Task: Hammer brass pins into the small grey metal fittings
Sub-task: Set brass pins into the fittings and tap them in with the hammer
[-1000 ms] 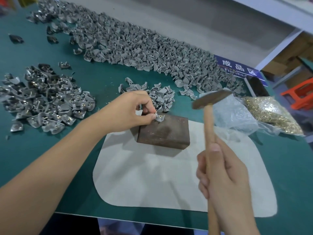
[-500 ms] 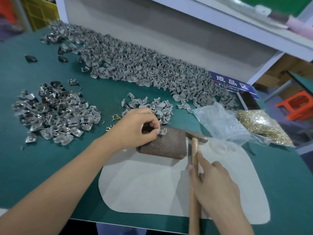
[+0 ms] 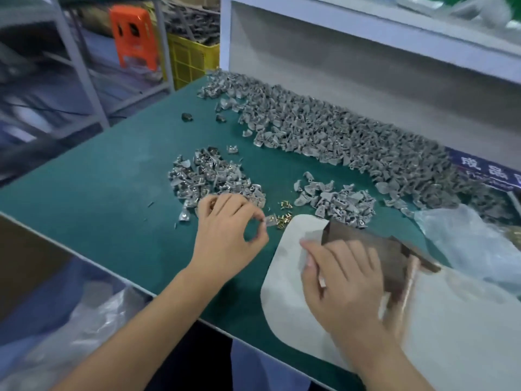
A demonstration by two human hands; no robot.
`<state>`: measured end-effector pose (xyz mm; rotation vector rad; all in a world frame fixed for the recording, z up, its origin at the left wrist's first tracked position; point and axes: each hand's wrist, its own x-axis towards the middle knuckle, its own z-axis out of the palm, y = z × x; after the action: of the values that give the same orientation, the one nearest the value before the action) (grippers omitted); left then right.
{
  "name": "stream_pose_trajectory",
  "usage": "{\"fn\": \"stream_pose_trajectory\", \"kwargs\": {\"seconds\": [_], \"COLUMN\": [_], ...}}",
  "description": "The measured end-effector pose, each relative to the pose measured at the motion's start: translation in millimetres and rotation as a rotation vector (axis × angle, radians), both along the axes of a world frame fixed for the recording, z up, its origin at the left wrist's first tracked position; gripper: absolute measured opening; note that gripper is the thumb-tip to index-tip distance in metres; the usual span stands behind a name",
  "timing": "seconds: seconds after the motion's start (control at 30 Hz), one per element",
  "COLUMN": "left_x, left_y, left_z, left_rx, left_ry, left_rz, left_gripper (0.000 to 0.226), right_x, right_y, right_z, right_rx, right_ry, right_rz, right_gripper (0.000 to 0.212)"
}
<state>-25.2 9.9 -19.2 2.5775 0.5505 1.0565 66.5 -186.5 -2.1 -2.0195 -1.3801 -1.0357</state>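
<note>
Clear bag (image 3: 468,238) seemingly holds brass pins (image 3: 514,235), blurred.

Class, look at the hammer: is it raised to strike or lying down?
Lying down. The hammer rests across the brown block, right hand on its handle.

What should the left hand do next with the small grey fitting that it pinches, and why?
Probably drop the fitting onto the left pile and pick a fresh one from the small heap. The left hand holds it away from the brown block, near that pile, where pieces show brass, and the right hand has the hammer lowered onto the pad.
</note>
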Motion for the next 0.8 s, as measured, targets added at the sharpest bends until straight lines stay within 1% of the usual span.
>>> {"fn": "stream_pose_trajectory", "kwargs": {"seconds": [0.07, 0.13, 0.27, 0.33, 0.37, 0.43, 0.53, 0.67, 0.8], "left_x": [-5.2, -6.5, -5.5, -4.5, -3.4, 1.1, 13.5, 29.3, 35.3], "left_y": [4.8, 5.5, 4.4, 4.5, 4.3, 3.2, 0.7, 0.5, 2.2], "left_z": [-2.7, -5.8, -10.4, -11.1, -10.4, -6.8, 2.1, 11.7, 9.2], "left_rx": [-0.014, -0.021, -0.050, -0.078, -0.082, -0.058, 0.027, 0.030, 0.024], "left_ry": [0.032, 0.081, 0.180, 0.189, 0.186, 0.177, 0.211, 0.351, 0.406], "left_rz": [0.069, 0.103, 0.159, 0.186, 0.184, 0.124, 0.005, 0.001, 0.020], "left_gripper": [0.009, 0.010, 0.010, 0.015, 0.018, 0.022, 0.019, 0.010, 0.007], "right_x": [-5.2, -8.1, -8.0, -6.2, -5.8, -4.9, -5.4, -5.6, -5.0], "right_y": [9.5, 12.3, 14.1, 14.7, 14.6, 14.8, 15.4, 15.7, 17.6], "right_z": [-7.1, -12.3, -17.4, -17.6, -17.6, -17.8, -17.9, -18.3, -18.9], "right_rx": [-0.081, -0.151, -0.152, -0.137, -0.139, -0.143, -0.130, -0.114, -0.122], "right_ry": [-0.011, 0.026, 0.241, 0.338, 0.356, 0.360, 0.360, 0.337, 0.328], "right_rz": [0.109, 0.179, 0.227, 0.217, 0.214, 0.213, 0.212, 0.198, 0.210], "right_gripper": [0.021, 0.022, 0.024, 0.023, 0.022, 0.020, 0.020, 0.022, 0.022]}}
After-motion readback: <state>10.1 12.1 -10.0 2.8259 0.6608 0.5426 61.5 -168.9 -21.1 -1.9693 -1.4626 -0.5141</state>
